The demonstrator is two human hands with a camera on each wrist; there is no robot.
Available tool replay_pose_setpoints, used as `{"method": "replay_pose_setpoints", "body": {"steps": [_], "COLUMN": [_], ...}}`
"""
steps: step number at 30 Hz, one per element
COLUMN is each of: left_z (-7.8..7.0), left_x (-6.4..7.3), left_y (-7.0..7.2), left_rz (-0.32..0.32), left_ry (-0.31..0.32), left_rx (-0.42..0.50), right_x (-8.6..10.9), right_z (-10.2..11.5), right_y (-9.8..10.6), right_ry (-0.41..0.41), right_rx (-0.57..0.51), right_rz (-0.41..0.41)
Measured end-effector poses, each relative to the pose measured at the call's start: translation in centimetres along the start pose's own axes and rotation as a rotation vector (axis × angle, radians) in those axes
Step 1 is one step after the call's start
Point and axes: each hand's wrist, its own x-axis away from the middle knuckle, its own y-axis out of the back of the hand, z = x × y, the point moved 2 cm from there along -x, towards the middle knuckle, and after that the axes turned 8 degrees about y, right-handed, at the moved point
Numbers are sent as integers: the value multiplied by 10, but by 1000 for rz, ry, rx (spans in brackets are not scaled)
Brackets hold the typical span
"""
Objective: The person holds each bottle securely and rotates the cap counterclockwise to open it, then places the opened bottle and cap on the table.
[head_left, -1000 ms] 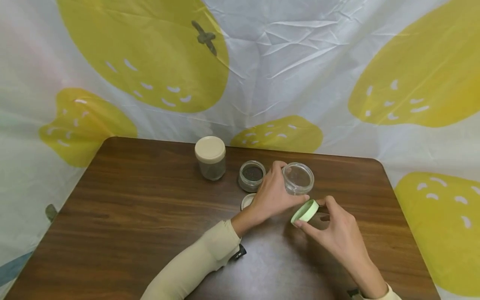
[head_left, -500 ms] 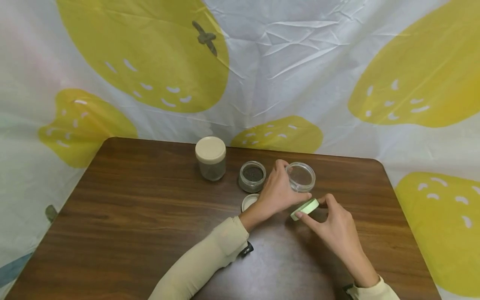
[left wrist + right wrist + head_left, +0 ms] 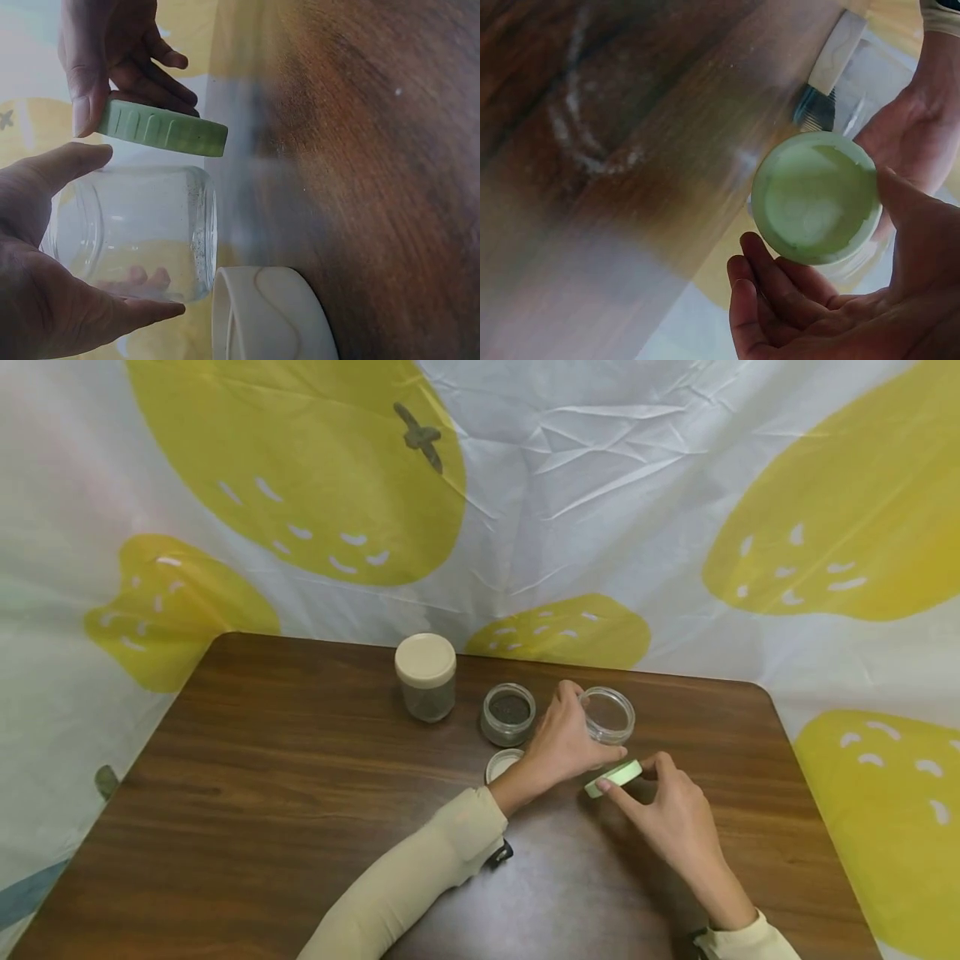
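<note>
My left hand (image 3: 558,745) grips a clear glass jar (image 3: 150,217), thumb on one side and fingers on the other. The mouth of the jar (image 3: 608,714) is uncovered, and its wall looks see-through. Just in front of it, my right hand (image 3: 678,814) pinches a green screw lid (image 3: 613,778) by the edge between thumb and fingers. The lid is tilted, its ribbed side (image 3: 161,129) close to the left thumb in the left wrist view. From the right wrist, the round face of the lid (image 3: 814,202) shows.
A short glass jar of dark contents (image 3: 508,717) stands uncovered left of the left hand. Below it lies a cream lid (image 3: 502,765), partly hidden by the left wrist. A taller jar with a cream lid (image 3: 425,677) stands farther left on the brown table (image 3: 300,777), before a fruit-print cloth (image 3: 525,543).
The green lid has turned in my right hand: its hollow inside showed before, now its edge does. My left hand and the glass jar have shifted slightly right.
</note>
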Motion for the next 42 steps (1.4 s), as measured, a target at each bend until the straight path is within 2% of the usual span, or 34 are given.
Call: {"method": "replay_pose_setpoints", "body": {"steps": [17, 30, 42], "left_z": [0, 3, 3], "left_x": [-4, -5, -6], "left_y": [-9, -13, -15], "left_rz": [-8, -1, -8], "left_ry": [-10, -63, -54], "left_rx": [-35, -48, -46], "right_x": [0, -1, 6], "right_z": [-3, -2, -4], "right_y": [-4, -6, -1], "right_ry": [3, -9, 5], "right_rx": [26, 42, 54], "right_rz": [3, 16, 40]}}
